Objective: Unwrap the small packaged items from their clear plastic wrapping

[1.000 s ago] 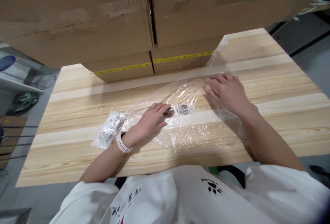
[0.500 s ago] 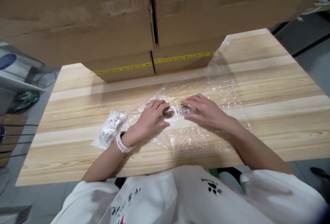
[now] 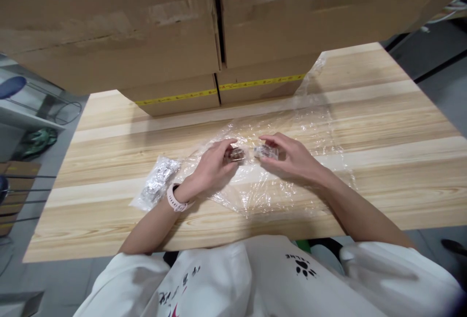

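Note:
A crinkled sheet of clear plastic wrap lies spread on the wooden table. Two small dark round pieces sit in the wrap at its middle. My left hand, with a pink watch on its wrist, pinches the left piece through the film. My right hand pinches the right piece the same way. The two pieces are slightly lifted and close together, a small gap between them.
A small bundle wrapped in clear film lies on the table left of my left wrist. Large cardboard boxes with yellow tape stand along the far side. A shelf and wire rack stand left of the table.
My right hand has come in from the right part of the wrap to the right dark piece and closed on it. Both hands have lifted the pieces a little.

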Motion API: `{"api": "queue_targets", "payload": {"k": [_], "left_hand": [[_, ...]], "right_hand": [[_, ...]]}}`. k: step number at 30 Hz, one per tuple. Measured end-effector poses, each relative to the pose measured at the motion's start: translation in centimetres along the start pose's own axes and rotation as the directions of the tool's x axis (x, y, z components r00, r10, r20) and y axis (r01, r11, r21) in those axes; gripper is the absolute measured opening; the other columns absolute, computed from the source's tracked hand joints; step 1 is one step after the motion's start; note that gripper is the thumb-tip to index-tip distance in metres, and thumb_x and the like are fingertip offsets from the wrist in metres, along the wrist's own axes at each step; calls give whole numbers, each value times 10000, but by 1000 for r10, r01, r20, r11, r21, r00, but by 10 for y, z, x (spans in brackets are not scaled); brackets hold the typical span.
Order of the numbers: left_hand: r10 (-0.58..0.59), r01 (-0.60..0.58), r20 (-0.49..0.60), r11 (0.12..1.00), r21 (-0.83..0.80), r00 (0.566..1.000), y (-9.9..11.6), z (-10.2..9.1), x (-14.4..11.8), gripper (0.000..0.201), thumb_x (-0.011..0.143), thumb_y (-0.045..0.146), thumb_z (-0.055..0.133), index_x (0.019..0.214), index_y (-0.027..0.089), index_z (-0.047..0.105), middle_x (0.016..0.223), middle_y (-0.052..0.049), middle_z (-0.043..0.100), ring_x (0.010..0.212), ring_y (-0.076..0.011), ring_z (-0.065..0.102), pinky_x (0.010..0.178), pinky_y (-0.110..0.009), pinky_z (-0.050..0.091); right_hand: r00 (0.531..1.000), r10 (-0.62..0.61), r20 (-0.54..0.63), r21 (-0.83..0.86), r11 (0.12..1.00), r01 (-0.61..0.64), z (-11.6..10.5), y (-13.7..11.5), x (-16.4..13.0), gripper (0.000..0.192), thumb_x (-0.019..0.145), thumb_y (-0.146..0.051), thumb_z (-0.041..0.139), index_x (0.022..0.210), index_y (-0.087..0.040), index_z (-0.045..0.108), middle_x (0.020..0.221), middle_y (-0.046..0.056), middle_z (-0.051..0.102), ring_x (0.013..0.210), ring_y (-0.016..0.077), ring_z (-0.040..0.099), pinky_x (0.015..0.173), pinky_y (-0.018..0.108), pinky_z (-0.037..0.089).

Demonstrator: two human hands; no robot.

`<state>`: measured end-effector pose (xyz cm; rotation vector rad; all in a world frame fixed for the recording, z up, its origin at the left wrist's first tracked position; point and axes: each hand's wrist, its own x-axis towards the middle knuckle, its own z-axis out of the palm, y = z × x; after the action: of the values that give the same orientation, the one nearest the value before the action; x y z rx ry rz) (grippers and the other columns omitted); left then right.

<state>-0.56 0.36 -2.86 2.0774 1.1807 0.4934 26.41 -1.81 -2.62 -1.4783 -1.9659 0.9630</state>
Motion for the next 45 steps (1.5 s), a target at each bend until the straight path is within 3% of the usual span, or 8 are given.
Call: {"api": "queue_targets", "payload": {"k": [7, 11, 17, 24, 31, 36, 42, 45], "left_hand": [[-218, 199, 91, 544, -815, 972, 26, 5, -1, 354, 868, 282, 789, 1176, 221, 625, 1147, -96, 697, 1017, -233, 697, 878, -432, 588], [-193, 130, -8, 690, -712, 981, 34, 30, -7, 244, 886, 246, 762, 1085, 215, 625, 1102, -78, 688, 971, -207, 679, 857, -421, 592], [218, -245, -151, 949, -199, 964, 33, 44, -17, 456, 932, 227, 702, 1352, 236, 525, 1411, -134, 568, 1274, -284, 568, 1053, -501, 532], [188, -196, 55, 939, 284, 981, 11, 49, -16, 790, 878, 446, 776, 1523, 199, 394, 1644, -212, 368, 1552, -449, 264, 1244, -703, 208], [148, -158, 56, 934, 321, 987, 10, 39, -3, 184, 944, 249, 673, 1115, 183, 668, 1463, -145, 611, 1376, -356, 520, 1121, -569, 418], [46, -58, -101, 991, -120, 994, 13, 22, 5, 105, 959, 202, 583, 864, 206, 626, 1027, -83, 750, 987, -240, 662, 896, -407, 509], [-289, 145, 66, 258, -955, 955, 36, -3, 2, 254, 835, 355, 803, 884, 214, 598, 732, 29, 633, 638, -129, 607, 640, -242, 502], [-337, 200, 130, 180, -963, 932, 44, -2, 1, 214, 875, 401, 764, 855, 219, 652, 739, 5, 638, 681, -175, 654, 664, -302, 555]], "right_hand": [[953, 267, 145, 801, 533, -271, 26, -4, 2, 396, 971, -551, 637, 1309, -345, 644, 1218, 100, 685, 993, 253, 704, 868, 486, 655], [936, 207, 283, 858, 381, -344, 52, -19, -6, 569, 934, -544, 707, 1444, -370, 524, 1388, 97, 643, 1115, 270, 707, 902, 465, 664], [935, 326, 140, 864, 422, -276, 51, -22, -9, 555, 832, -450, 839, 1330, -326, 626, 1277, 75, 718, 988, 228, 733, 842, 424, 672], [928, 327, -181, 896, 443, 19, 3, -12, 0, 508, 836, -446, 834, 1285, -320, 633, 1352, 43, 701, 1128, 236, 712, 812, 378, 671], [975, 223, 16, 890, 442, -116, 11, -11, -6, 486, 796, -449, 873, 1214, -256, 717, 1275, 82, 726, 959, 184, 721, 825, 367, 654], [988, 156, 21, 862, 497, -96, 7, -8, -9, 468, 778, -442, 889, 1187, -260, 753, 1067, 54, 778, 909, 173, 729, 814, 334, 631], [988, -138, 71, 806, 592, 25, -8, -9, -15, 434, 801, -480, 860, 1174, -270, 791, 1117, 92, 784, 1026, 246, 743, 841, 367, 622], [968, -233, 94, 807, 588, 63, -2, -11, -16, 406, 790, -514, 857, 1115, -275, 818, 1208, 112, 749, 1171, 284, 693, 870, 381, 619]]}}
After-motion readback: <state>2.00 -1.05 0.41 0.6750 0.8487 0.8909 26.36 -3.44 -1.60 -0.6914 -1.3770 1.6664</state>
